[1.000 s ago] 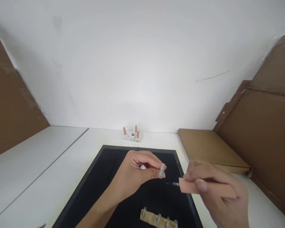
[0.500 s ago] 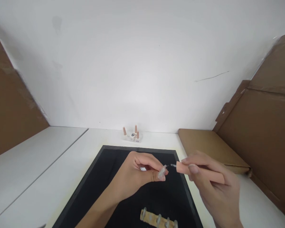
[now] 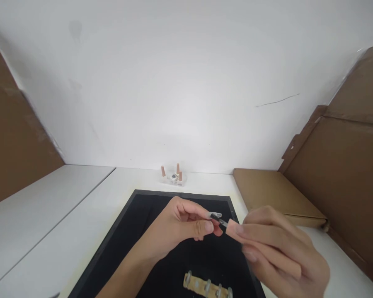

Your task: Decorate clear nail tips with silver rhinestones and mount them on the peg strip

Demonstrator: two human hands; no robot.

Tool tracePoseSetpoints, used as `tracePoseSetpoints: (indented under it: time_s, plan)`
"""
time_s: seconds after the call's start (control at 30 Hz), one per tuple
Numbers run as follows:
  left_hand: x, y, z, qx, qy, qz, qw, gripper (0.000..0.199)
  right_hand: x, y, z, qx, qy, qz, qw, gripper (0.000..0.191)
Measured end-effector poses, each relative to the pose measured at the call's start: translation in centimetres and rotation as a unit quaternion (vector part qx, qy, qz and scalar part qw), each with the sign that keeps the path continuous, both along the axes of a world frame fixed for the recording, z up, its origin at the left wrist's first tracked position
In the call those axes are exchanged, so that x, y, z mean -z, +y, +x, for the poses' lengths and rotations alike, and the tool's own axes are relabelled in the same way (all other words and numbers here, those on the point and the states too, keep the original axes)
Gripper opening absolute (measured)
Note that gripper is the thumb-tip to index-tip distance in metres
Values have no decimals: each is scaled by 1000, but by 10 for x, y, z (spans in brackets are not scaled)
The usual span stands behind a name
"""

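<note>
Between the thumb and fingers of my left hand (image 3: 186, 225) is a small clear false nail (image 3: 216, 215), its tip pointing right. My right hand (image 3: 286, 252) grips a nail polish brush (image 3: 264, 248) by its long peach cap, tilted with the bristles toward my left hand. The dark bristle end lies at the false nail's near side; whether it touches the surface I cannot tell. Below, on the black mat (image 3: 161, 273), a tan strip (image 3: 199, 285) carries several upright clear nail tips.
Toward the back wall, a clear holder (image 3: 174, 182) carries peach-capped bottles and small items. A flat cardboard box (image 3: 267, 186) lies at the right on the white table (image 3: 81, 203). Cardboard panels (image 3: 354, 174) stand on both sides.
My right hand has turned and come down, bringing the brush's bristle end left to the false nail. In my left fingers the nail has turned to lie more level.
</note>
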State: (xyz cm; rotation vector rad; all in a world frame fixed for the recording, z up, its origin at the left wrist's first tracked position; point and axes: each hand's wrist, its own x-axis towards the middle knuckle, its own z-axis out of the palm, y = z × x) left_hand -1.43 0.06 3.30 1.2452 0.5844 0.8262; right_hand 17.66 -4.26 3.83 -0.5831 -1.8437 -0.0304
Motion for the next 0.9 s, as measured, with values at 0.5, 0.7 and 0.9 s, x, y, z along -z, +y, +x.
tracePoseSetpoints:
  time_s: [0.5, 0.7, 0.9]
  plan:
    - [1, 1, -4, -13, -5, -1, 1000, 18, -1, -1, -1, 68, -31, 49, 996, 23]
    - [1, 3, -4, -22, -14, -1, 1000, 18, -2, -3, -3, 91, -7, 63, 994, 21]
    - [3, 4, -4, -21, -8, 7, 1000, 18, -2, -3, -1, 59, -1, 37, 998, 17]
